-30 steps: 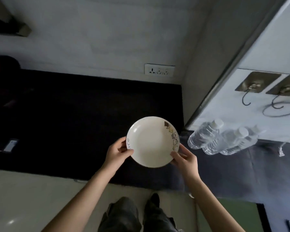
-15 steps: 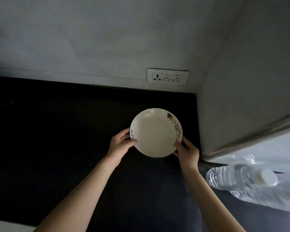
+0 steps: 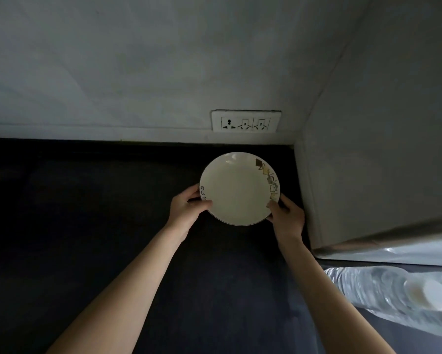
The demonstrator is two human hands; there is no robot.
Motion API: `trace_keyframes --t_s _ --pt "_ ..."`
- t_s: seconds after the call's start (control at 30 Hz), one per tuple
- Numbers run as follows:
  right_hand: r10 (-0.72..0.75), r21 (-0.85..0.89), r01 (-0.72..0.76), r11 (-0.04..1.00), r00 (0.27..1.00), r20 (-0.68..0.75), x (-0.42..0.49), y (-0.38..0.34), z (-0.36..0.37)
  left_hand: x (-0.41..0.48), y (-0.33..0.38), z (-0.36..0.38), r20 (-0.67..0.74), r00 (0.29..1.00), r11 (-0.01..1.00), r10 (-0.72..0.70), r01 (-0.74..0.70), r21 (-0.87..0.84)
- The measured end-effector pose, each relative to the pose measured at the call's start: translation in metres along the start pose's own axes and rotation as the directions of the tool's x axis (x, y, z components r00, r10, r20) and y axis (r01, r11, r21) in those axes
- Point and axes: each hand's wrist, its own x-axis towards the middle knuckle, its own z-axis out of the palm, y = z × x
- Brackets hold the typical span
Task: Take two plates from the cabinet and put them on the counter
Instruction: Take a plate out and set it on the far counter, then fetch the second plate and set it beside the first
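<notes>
A white plate (image 3: 237, 190) with a brown and yellow pattern on its right rim is over the far right corner of the dark counter (image 3: 87, 226). My left hand (image 3: 186, 208) grips its left edge and my right hand (image 3: 287, 215) grips its lower right edge. Whether the plate rests on the counter or hovers just above it, I cannot tell. Only one plate shows from this angle; I cannot tell if another lies under it. The cabinet is out of view.
A white wall socket (image 3: 246, 121) sits on the back wall just behind the plate. A grey side panel (image 3: 381, 149) closes off the counter on the right. Clear plastic water bottles (image 3: 403, 292) lie at the lower right, beyond that panel.
Both hands have carried the plate forward, away from me, toward the back right corner of the counter. The view has leaned in over the counter, so the floor and my legs are gone.
</notes>
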Motion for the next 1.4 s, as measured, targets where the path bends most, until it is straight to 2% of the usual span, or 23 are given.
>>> trace_keyframes --t_s 0.43,0.63,0.7,0.77,0.87,0.97,1.03,1.13,1.2,1.3,1.4 --pt "-0.027 -0.085 0.028 0.996 1.0 0.013 0.009 0.002 0.003 0.007 -0.002 0.006 -0.042 0.999 0.998 -0.002 0.005 0.066" --pt "0.038 -0.168 -0.03 0.985 0.998 0.047 -0.004 -0.012 -0.001 -0.012 0.012 0.003 -0.015 0.999 0.989 -0.034 0.036 0.14" --pt "-0.015 -0.251 0.019 0.968 1.0 0.015 -0.02 -0.022 -0.004 -0.033 0.022 -0.004 -0.048 0.999 0.983 -0.01 0.019 0.18" --pt "-0.126 -0.291 0.126 0.948 0.992 0.02 -0.048 -0.033 -0.01 -0.064 0.032 -0.012 -0.063 0.997 0.975 0.05 -0.035 0.22" --pt "-0.219 -0.262 0.264 0.928 0.958 0.187 -0.105 -0.05 -0.022 -0.134 0.039 -0.024 -0.086 0.984 0.963 0.155 -0.131 0.237" --pt "-0.222 -0.215 0.327 0.92 0.888 0.403 -0.164 -0.052 -0.039 -0.217 0.028 -0.031 -0.137 0.974 0.968 0.182 -0.153 0.196" --pt "-0.157 -0.202 0.304 0.931 0.834 0.529 -0.196 -0.041 -0.052 -0.271 0.003 -0.032 -0.189 0.972 0.982 0.143 -0.115 0.151" --pt "-0.018 -0.24 0.257 0.936 0.716 0.698 -0.229 -0.009 -0.073 -0.345 -0.056 -0.03 -0.301 0.953 0.996 -0.008 0.034 0.081" --pt "0.088 -0.307 0.248 0.919 0.631 0.771 -0.241 0.018 -0.082 -0.389 -0.104 -0.029 -0.397 0.909 0.987 -0.124 0.156 0.048" --pt "0.289 -0.461 0.288 0.839 0.481 0.827 -0.255 0.06 -0.086 -0.457 -0.172 -0.023 -0.543 0.778 0.94 -0.315 0.333 -0.07" --pt "0.474 -0.584 0.368 0.723 0.351 0.808 -0.272 0.097 -0.084 -0.527 -0.221 -0.007 -0.651 0.579 0.871 -0.491 0.352 -0.344"
